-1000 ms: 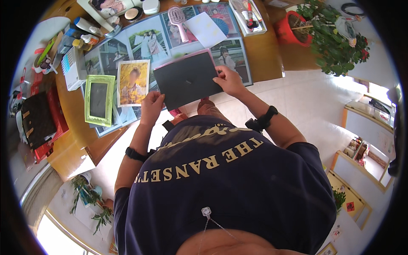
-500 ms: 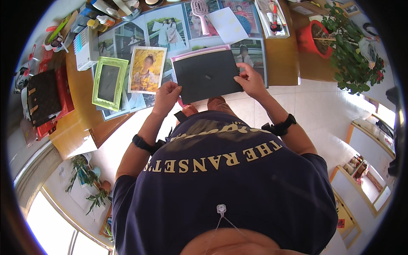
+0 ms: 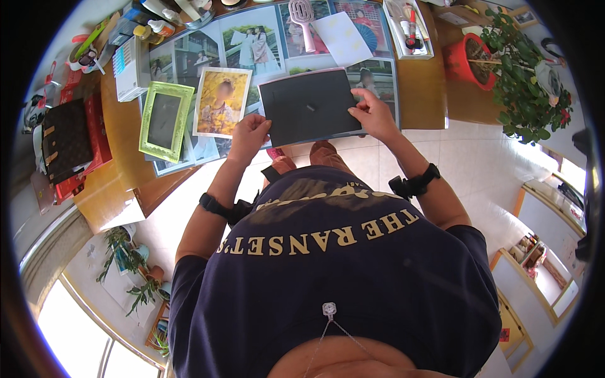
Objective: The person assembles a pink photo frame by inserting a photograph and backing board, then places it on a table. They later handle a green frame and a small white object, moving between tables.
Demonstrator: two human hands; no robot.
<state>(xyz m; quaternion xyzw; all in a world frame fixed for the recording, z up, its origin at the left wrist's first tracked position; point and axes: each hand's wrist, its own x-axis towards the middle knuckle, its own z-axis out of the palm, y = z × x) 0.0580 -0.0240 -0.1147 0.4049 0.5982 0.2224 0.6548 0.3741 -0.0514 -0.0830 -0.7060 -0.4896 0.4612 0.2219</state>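
A flat black rectangular board (image 3: 309, 108) with a small mark at its middle lies across the table's near edge. My left hand (image 3: 252, 132) pinches its near left corner between thumb and fingers. At the right edge, my right hand (image 3: 373, 114) grips it with the thumb below and the forefinger above. What lies under the board is hidden. Left of it rests a photo print (image 3: 221, 104) of a person among yellow leaves. Beyond that print, farther left, is a green ornate picture frame (image 3: 166, 120) with a dark centre.
Large photos cover the tabletop (image 3: 421, 94) under a clear sheet. A pink hairbrush (image 3: 303, 22) and a pale paper sheet (image 3: 342, 39) lie at the back. Bottles, a white box (image 3: 129, 69) and a white tray (image 3: 408, 31) stand around. A red plant pot (image 3: 469, 62) is at right.
The lilac strip that showed past the board's far edge is now out of sight. Both hands keep their hold on the board, which has shifted slightly.
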